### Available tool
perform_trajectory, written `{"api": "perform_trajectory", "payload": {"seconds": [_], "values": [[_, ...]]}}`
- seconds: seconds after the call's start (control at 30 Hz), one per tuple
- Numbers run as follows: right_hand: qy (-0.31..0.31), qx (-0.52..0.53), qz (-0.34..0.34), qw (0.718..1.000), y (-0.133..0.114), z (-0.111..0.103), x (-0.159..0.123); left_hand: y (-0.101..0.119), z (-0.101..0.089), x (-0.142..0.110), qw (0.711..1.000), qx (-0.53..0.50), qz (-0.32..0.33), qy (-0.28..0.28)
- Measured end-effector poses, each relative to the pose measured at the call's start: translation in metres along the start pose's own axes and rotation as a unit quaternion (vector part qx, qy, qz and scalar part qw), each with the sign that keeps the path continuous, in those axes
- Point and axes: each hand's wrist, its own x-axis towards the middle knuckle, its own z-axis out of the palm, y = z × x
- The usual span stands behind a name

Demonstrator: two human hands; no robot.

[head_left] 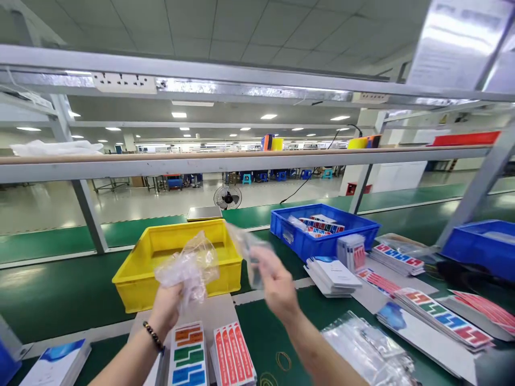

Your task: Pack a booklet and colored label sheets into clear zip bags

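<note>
My left hand (169, 304), with a beaded bracelet at the wrist, is closed on a crumpled bunch of clear plastic bags (191, 268) in front of the yellow bin (134, 292). To the right of that bin, my right hand (277, 281) pinches a clear plastic bag (246, 249), smeared by motion. Below my hands lie a stack of sheets with orange, green and blue shapes (188, 354) and a stack of red-striped cards (234, 354). More clear bags (364, 348) are piled to the right of my right forearm.
A blue bin (295, 241) with printed cards stands at the back right, white booklets (336, 276) before it. Printed sheets (446, 316) spread further right. Rubber bands (284, 361) lie on the green table. A metal shelf rail (249, 163) crosses above; booklets (60, 362) sit front left.
</note>
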Motion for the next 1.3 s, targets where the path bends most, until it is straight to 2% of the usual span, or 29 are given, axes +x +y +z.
{"api": "perform_trajectory", "payload": {"seconds": [0.1, 0.2, 0.3, 0.37, 0.43, 0.5, 0.57, 0.63, 0.73, 0.8, 0.83, 0.87, 0.9, 1.0, 1.13, 1.2, 1.3], "values": [[-0.095, -0.099, -0.134, 0.982, -0.022, 0.03, -0.021, -0.006, 0.01, -0.027, 0.999, -0.037, 0.0, -0.011], [-0.156, -0.177, -0.194, 0.952, -0.036, 0.05, -0.046, -0.01, 0.009, -0.05, 0.994, -0.104, -0.02, -0.028], [-0.24, -0.247, -0.209, 0.915, -0.045, 0.063, -0.075, -0.01, -0.005, -0.071, 0.979, -0.177, -0.068, -0.071], [-0.276, -0.283, -0.192, 0.898, -0.049, 0.07, -0.091, -0.011, -0.02, -0.082, 0.96, -0.221, -0.11, -0.132], [-0.286, -0.303, -0.161, 0.895, -0.053, 0.074, -0.104, -0.012, -0.034, -0.093, 0.941, -0.25, -0.115, -0.198], [-0.291, -0.305, -0.141, 0.896, -0.057, 0.078, -0.114, -0.014, -0.044, -0.102, 0.933, -0.261, -0.099, -0.225], [-0.298, -0.29, -0.142, 0.898, -0.062, 0.079, -0.122, -0.015, -0.046, -0.108, 0.945, -0.245, -0.101, -0.19], [-0.321, -0.244, -0.159, 0.901, -0.068, 0.075, -0.126, -0.014, -0.046, -0.113, 0.961, -0.213, -0.119, -0.128], [-0.328, -0.111, -0.167, 0.923, -0.072, 0.057, -0.115, -0.009, -0.046, -0.118, 0.975, -0.176, -0.119, -0.061], [-0.257, -0.018, -0.112, 0.96, -0.066, 0.04, -0.094, -0.003, -0.05, -0.122, 0.979, -0.158, -0.126, -0.037], [-0.177, 0.009, -0.045, 0.983, -0.06, 0.031, -0.081, -0.001, -0.052, -0.124, 0.979, -0.151, -0.136, -0.032], [-0.107, 0.035, 0.042, 0.993, -0.053, 0.024, -0.067, 0.002, -0.054, -0.127, 0.977, -0.144, -0.151, -0.03], [-0.096, 0.069, 0.123, 0.985, -0.045, 0.018, -0.053, 0.004, -0.055, -0.13, 0.975, -0.14, -0.168, -0.033], [-0.179, 0.108, 0.188, 0.96, -0.028, 0.009, -0.025, 0.006, -0.057, -0.138, 0.966, -0.133, -0.213, -0.055], [-0.296, 0.137, 0.215, 0.921, -0.029, 0.009, -0.017, 0.001, -0.06, -0.14, 0.962, -0.133, -0.226, -0.074], [-0.316, 0.147, 0.218, 0.911, -0.035, 0.009, -0.019, -0.001, -0.061, -0.138, 0.966, -0.126, -0.214, -0.071], [-0.315, 0.149, 0.216, 0.912, -0.04, 0.008, -0.023, -0.003, -0.061, -0.136, 0.97, -0.12, -0.201, -0.06]]}}
